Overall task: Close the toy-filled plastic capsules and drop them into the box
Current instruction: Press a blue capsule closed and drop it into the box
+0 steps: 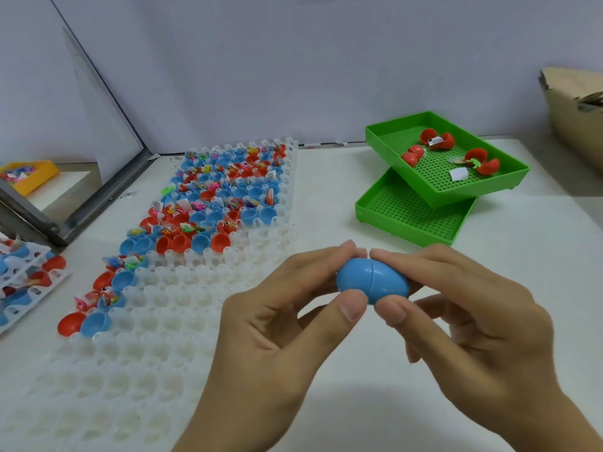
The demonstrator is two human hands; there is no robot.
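Blue egg-shaped plastic capsule, two halves meeting at a visible seam, held in mid-air between both hands. Left hand: thumb under the capsule's left half, fingers curled over its top, pinching it. Right hand: thumb under the right half, fingers curled over the top and far end, likewise gripping. The two thumb tips lie just beside each other below the seam; the two index fingertips nearly meet above it.

Landmark for positions: the capsule in hand.
- Left of it and beyond: white translucent plastic holder tray with rows of round cups, on the white table. Far cups hold open red and blue capsule halves with small coloured toys and paper slips inside; cups nearest the capsule hold nothing.
- Beyond and to the right: two green perforated plastic trays, upper one set crosswise on the lower. Upper tray contains a few open red capsules and a white slip.
- Far right, at frame edge: brown cardboard box, contents unclear.
- Far left: second holder tray, partly in view, and a yellow bin.
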